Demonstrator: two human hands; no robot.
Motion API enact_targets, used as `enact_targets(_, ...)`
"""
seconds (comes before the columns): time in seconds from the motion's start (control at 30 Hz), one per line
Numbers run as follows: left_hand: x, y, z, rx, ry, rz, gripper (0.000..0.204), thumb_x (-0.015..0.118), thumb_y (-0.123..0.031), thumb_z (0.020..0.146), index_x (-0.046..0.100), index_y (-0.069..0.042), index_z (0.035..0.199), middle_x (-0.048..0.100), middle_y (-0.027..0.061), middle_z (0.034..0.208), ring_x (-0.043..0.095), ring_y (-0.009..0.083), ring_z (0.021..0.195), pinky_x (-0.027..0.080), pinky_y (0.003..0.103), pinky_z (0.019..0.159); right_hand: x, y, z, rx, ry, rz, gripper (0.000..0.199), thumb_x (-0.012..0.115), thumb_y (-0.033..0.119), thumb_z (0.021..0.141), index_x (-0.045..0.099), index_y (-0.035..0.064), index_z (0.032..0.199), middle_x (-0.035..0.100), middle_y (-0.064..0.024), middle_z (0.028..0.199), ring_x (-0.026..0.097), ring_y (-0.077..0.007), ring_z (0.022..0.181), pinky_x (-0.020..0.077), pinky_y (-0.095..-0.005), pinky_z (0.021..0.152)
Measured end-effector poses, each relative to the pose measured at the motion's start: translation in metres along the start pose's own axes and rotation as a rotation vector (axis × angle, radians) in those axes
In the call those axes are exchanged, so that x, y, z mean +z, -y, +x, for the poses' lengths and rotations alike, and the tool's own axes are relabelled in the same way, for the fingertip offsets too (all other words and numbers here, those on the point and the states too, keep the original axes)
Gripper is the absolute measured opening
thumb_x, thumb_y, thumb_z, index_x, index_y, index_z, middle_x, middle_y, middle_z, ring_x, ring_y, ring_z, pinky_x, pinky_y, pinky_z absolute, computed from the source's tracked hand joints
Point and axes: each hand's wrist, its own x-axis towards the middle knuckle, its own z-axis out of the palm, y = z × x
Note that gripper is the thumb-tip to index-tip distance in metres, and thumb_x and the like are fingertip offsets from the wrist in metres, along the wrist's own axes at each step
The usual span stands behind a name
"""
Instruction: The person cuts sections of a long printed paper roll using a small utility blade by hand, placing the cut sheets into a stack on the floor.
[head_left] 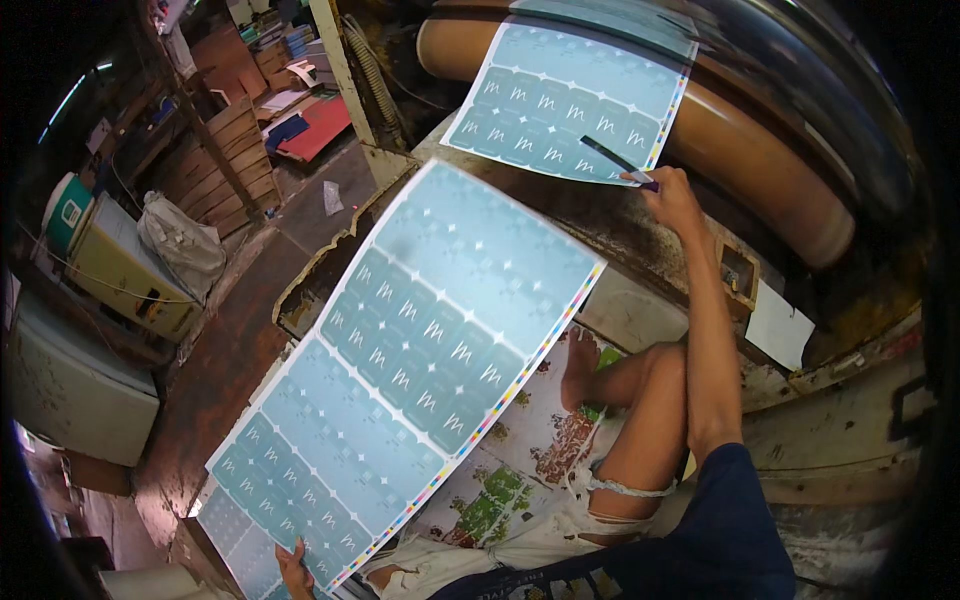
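My right hand (672,195) reaches forward and holds a thin dark stick (612,158) against the lower edge of a pale blue printed sheet (570,95) that lies over a large brown roller (760,150). My left hand (293,568), at the bottom edge of the view, grips the near corner of another pale blue printed sheet (430,340), which is lifted and slanted over a stack of the same sheets (235,535). Both sheets carry rows of small white marks and a coloured strip along one edge. My bare knee and foot rest on a printed paper below.
A worn machine bed (640,250) runs under the roller. A white paper slip (780,325) hangs at the right. To the left are a dirty floor, a yellowish cabinet (120,270), a white sack (180,240) and wooden shelves with stacked paper.
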Motion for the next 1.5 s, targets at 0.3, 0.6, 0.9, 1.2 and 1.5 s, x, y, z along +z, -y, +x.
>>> enact_targets(0.3, -0.104, -0.085, 0.072, -0.014, -0.211, 0.536, 0.056, 0.063, 0.010, 0.083, 0.044, -0.001, 0.135, 0.059, 0.0115, 0.122, 0.058, 0.0217, 0.105, 0.048, 0.034, 0.090, 0.064, 0.112, -0.087, 0.280, 0.193, 0.148, 0.022, 0.068, 0.003, 0.075, 0.070, 0.0010, 0.097, 0.067, -0.0229, 0.084, 0.067, -0.0335, 0.073, 0.0511, -0.0412, 0.068)
enact_targets(0.6, -0.081, -0.032, 0.124, 0.077, -0.088, 0.394, 0.052, 0.062, 0.008, 0.084, 0.045, 0.000, 0.133, 0.061, 0.0114, 0.118, 0.060, 0.0219, 0.101, 0.048, 0.030, 0.087, 0.068, 0.147, -0.108, 0.167, 0.252, 0.184, 0.022, 0.077, 0.015, 0.076, 0.069, -0.0021, 0.087, 0.065, -0.0226, 0.072, 0.065, -0.0297, 0.064, 0.0491, -0.0390, 0.060)
enact_targets(0.9, -0.055, 0.007, 0.152, 0.202, -0.337, 1.227, 0.122, 0.089, -0.040, 0.061, 0.015, 0.002, 0.147, 0.042, 0.0326, 0.136, 0.044, 0.0410, 0.127, 0.035, 0.049, 0.106, 0.074, 0.168, -0.102, 0.165, 0.491, 0.254, 0.033, 0.077, 0.017, 0.078, 0.057, -0.0082, 0.073, 0.059, -0.0127, 0.059, 0.062, -0.0185, 0.045, 0.0474, -0.0318, 0.040)
enact_targets(1.2, 0.023, 0.084, 0.088, 0.173, -0.128, 1.631, 0.119, 0.086, -0.039, 0.061, 0.016, 0.005, 0.147, 0.023, 0.0413, 0.143, 0.021, 0.0522, 0.136, 0.016, 0.055, 0.114, 0.083, 0.205, -0.110, -0.098, 0.765, 0.220, 0.024, 0.077, 0.011, 0.068, 0.064, -0.0076, 0.063, 0.062, -0.0115, 0.053, 0.063, -0.0173, 0.045, 0.0492, -0.0294, 0.042)
enact_targets(1.5, 0.325, -0.013, 0.053, -0.579, 0.718, -0.572, 0.054, 0.054, -0.042, 0.096, 0.051, 0.005, 0.122, 0.056, 0.0301, 0.118, 0.054, 0.0372, 0.117, 0.042, 0.058, 0.102, 0.092, 0.222, -0.137, -0.113, 1.028, 0.260, 0.020, 0.077, 0.011, 0.070, 0.067, -0.0063, 0.068, 0.063, -0.0118, 0.054, 0.064, -0.0164, 0.047, 0.0487, -0.0286, 0.044)
